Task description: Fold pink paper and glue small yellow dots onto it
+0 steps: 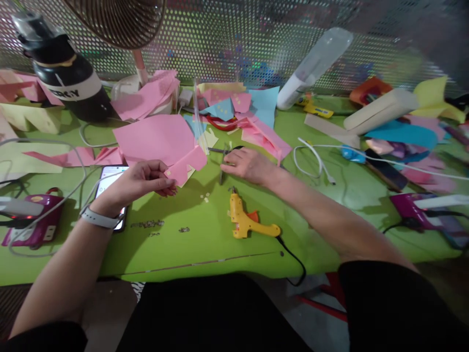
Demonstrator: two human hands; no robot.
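My left hand [152,178] is closed in a pinch beside a cut piece of pink paper [188,164]; whatever is between the fingertips is too small to make out. Several tiny pale paper bits [205,196] lie on the green table [205,244] to its right. My right hand [247,166] closes over a pair of scissors [221,176], its fingers hiding much of them. Just below that hand, a yellow glue gun [240,217] rests on its side, nozzle pointing away from me. Small dark metallic bits [150,224] are scattered below my left hand.
A lit phone [119,222] lies under my left wrist. Pink sheets [157,137] and coloured scraps cover the back. A black bottle [69,78] and a fan [120,19] stand back left. White cables [315,156] and a purple power block [417,210] sit on the right.
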